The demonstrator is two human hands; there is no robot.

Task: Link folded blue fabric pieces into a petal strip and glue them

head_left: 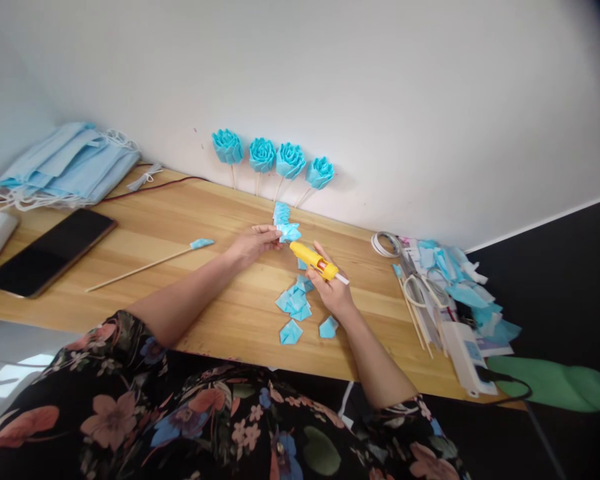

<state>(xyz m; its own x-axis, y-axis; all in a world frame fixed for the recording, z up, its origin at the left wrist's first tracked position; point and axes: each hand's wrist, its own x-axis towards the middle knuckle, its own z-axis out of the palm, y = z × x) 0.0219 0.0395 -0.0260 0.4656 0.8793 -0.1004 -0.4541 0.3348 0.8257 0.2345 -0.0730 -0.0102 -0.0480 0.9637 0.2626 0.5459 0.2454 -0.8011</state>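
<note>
My left hand [254, 243] pinches a small folded blue petal piece [286, 229] just above the wooden table [180, 227]. My right hand [330, 288] grips a yellow glue gun [313, 259], whose nozzle points at that blue piece. Several loose blue folded petals [295, 303] lie on the table right below the gun, between my two arms. A wooden stick with a blue tip [147, 265] lies to the left of my left hand.
Several blue fabric roses on sticks [273, 160] lean against the white wall. A stack of blue face masks [67, 167] and a black phone [50, 250] lie at far left. Blue scraps, sticks, tape and a white power adapter [465, 350] crowd the right end.
</note>
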